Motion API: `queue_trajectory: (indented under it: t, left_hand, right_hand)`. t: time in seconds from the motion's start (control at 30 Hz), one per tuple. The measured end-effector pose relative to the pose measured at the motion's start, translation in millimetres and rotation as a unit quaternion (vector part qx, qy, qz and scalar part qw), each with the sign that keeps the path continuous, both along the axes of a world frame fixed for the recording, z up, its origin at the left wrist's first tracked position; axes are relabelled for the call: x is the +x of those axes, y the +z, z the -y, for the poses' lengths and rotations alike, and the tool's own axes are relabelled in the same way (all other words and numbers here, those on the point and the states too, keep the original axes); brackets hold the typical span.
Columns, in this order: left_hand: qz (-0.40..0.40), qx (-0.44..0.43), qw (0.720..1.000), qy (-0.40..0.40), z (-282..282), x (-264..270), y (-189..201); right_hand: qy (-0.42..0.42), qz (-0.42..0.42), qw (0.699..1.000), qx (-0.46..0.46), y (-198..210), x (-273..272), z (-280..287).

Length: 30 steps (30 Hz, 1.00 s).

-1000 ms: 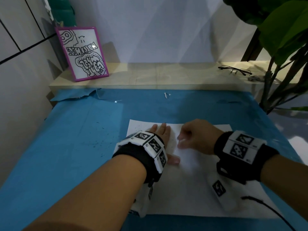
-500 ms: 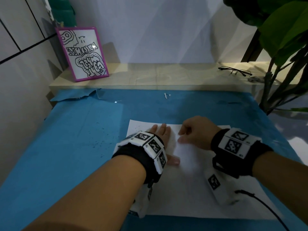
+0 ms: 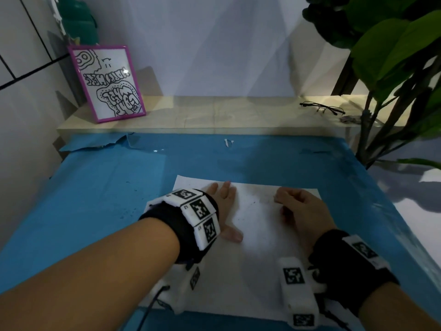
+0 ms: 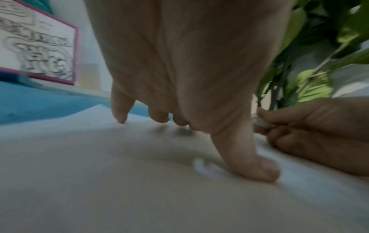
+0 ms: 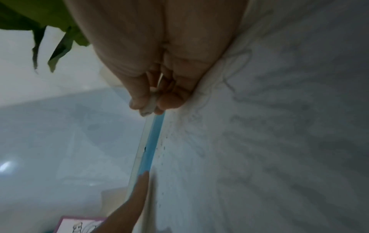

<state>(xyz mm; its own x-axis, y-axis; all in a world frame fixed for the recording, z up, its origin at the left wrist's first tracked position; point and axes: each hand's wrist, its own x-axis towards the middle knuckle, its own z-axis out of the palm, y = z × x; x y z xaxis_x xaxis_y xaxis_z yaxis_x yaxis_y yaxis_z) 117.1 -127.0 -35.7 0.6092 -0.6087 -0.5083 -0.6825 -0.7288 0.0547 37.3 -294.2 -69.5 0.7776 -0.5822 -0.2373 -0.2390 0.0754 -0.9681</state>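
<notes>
Thin and limp, apt to crease or skid, the paper (image 3: 257, 247) in the lower middle of the frame lies on the blue counter (image 3: 95, 211), best steadied as the left hand (image 3: 224, 199) does, fingers flat, while the right hand (image 3: 303, 211) pinches a small eraser (image 5: 149, 104).

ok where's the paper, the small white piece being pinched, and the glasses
paper (image 3: 257, 249), head view, bare middle of the sheet
small white piece (image 5: 148, 108), right wrist view, its exposed lower end
glasses (image 3: 322, 108), head view, the dark frame near the bridge
</notes>
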Motion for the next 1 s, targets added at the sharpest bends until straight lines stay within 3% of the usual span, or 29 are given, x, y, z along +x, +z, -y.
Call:
queue_trajectory:
  t: [0.1,0.23,0.3,0.37,0.43,0.47,0.57,0.67,0.73,0.83,0.87,0.9,1.0]
  left_hand:
    - [0.025,-0.018,0.995,-0.098,14,-27,5]
    - [-0.012,-0.018,0.983,-0.185,25,-47,-7]
    - [0.006,-0.017,0.994,-0.111,18,-19,-13]
    - [0.048,-0.010,0.998,0.047,7,15,-12]
    - [0.090,0.037,0.990,0.103,4,28,-5]
    - [0.091,0.031,0.993,0.074,7,24,-2]
    - [0.056,-0.013,0.992,-0.110,25,-20,9]
    - [-0.019,0.004,0.986,-0.167,26,-39,3]
    - [0.013,0.039,0.993,-0.106,12,-16,-7]
    - [0.100,0.062,0.986,0.118,-12,18,-7]
    - [0.104,0.055,0.983,0.140,-13,17,-5]
    - [0.107,0.038,0.988,0.109,-12,7,1]
    - [0.042,-0.027,0.993,-0.111,-3,-46,9]
  right_hand:
    - [-0.017,0.039,0.998,0.051,-3,2,1]
    - [-0.025,0.063,0.992,0.110,-4,4,4]
    - [-0.026,0.068,0.991,0.116,-4,3,5]
    - [-0.022,0.069,0.991,0.110,-4,2,5]
    - [-0.020,0.075,0.991,0.110,-5,2,4]
    - [-0.019,0.079,0.990,0.114,-6,2,5]
    - [-0.019,0.084,0.988,0.131,-8,4,7]
    - [-0.021,0.077,0.989,0.127,-9,4,9]
    - [-0.023,0.077,0.990,0.118,-9,4,9]
    - [-0.017,0.079,0.990,0.113,-7,2,7]
    - [-0.013,0.079,0.991,0.112,-6,2,6]
    - [-0.011,0.078,0.991,0.111,-5,2,7]
    - [-0.008,0.073,0.992,0.104,-5,2,6]
